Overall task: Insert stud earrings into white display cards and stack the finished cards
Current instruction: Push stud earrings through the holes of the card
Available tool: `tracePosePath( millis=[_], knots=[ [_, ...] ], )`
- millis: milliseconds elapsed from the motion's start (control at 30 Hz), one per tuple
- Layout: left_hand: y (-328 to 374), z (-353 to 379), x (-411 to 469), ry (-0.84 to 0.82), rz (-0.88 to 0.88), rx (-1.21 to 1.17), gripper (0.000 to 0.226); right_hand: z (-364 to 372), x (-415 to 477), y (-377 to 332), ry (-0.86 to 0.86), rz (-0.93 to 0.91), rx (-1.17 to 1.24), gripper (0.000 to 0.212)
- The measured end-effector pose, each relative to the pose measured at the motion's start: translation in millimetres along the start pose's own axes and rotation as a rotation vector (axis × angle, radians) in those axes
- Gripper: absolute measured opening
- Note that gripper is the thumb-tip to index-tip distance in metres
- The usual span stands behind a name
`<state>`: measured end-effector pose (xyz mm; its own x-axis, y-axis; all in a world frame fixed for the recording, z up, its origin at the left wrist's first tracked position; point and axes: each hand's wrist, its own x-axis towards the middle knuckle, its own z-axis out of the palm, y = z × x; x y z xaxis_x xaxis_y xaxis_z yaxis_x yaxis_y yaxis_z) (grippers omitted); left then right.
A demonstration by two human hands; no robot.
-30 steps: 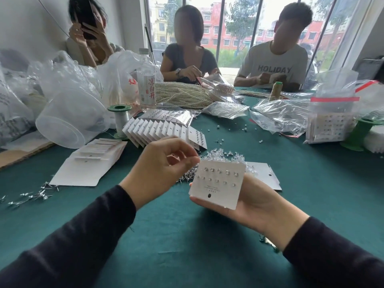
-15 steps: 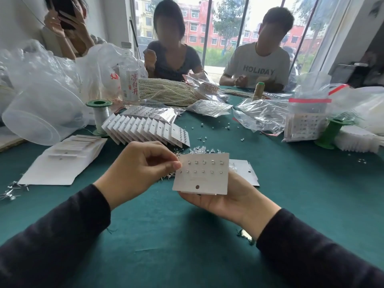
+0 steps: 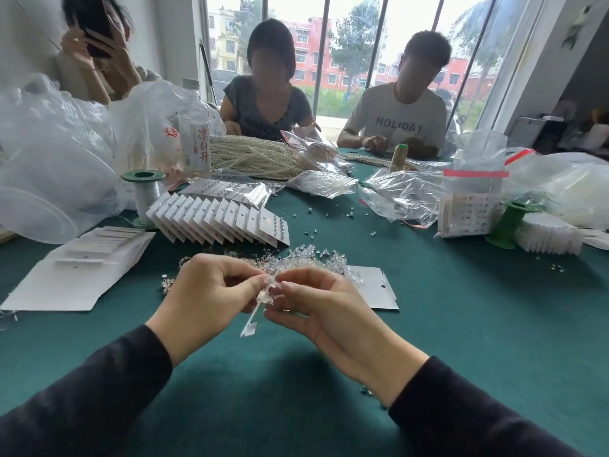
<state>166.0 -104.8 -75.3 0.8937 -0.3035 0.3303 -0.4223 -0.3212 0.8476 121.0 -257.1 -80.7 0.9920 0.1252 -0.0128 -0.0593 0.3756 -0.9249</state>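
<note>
I hold a white display card (image 3: 253,321) edge-on between both hands above the green table (image 3: 461,324); clear stud backs show along its right face. My left hand (image 3: 207,291) pinches the card's upper edge with thumb and forefinger. From the other side, the curled fingers of my right hand (image 3: 319,305) grip it. Just behind my hands lies a pile of loose stud earrings (image 3: 313,257). An overlapping row of finished cards (image 3: 217,219) stands further back.
A blank card (image 3: 379,291) lies right of my hands, a stack of flat white cards (image 3: 75,275) at left. Green spools (image 3: 143,189) (image 3: 506,225), pearl strands (image 3: 250,156), a bottle (image 3: 196,143) and plastic bags (image 3: 402,196) crowd the back. Three people sit across.
The card, held face-up on my right palm before, is now turned edge-on between both hands. My left hand has closed onto its top edge.
</note>
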Motion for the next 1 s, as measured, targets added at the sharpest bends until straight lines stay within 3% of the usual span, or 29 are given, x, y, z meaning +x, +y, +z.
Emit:
tracePosePath(
  millis=[267,500,600,700,800,1000],
  knots=[
    [3.8,5.0,-4.8,-0.035,-0.154,-0.345,0.006,2.2,1.7,1.8,0.107,-0.194,-0.208,0.014],
    [18.1,6.8,-13.3,-0.162,-0.187,-0.517,0.036,0.9,-0.4,0.5,0.276,-0.430,-0.586,0.013],
    [20.1,7.4,-15.4,-0.154,-0.192,-0.515,0.031,2.4,-1.6,-1.6,0.299,-0.461,-0.649,0.012],
    [18.7,7.6,-13.2,-0.073,-0.237,-0.428,0.010,3.2,-2.0,-1.3,0.312,-0.428,-0.710,0.010],
    [17.3,6.9,-10.8,0.022,-0.289,-0.382,0.020,4.2,-2.0,-0.3,0.334,-0.440,-0.846,0.010],
    [19.3,8.0,-11.8,-0.033,-0.322,-0.309,0.017,4.8,-2.3,-0.1,0.366,-0.487,-0.937,0.012]
  ],
)
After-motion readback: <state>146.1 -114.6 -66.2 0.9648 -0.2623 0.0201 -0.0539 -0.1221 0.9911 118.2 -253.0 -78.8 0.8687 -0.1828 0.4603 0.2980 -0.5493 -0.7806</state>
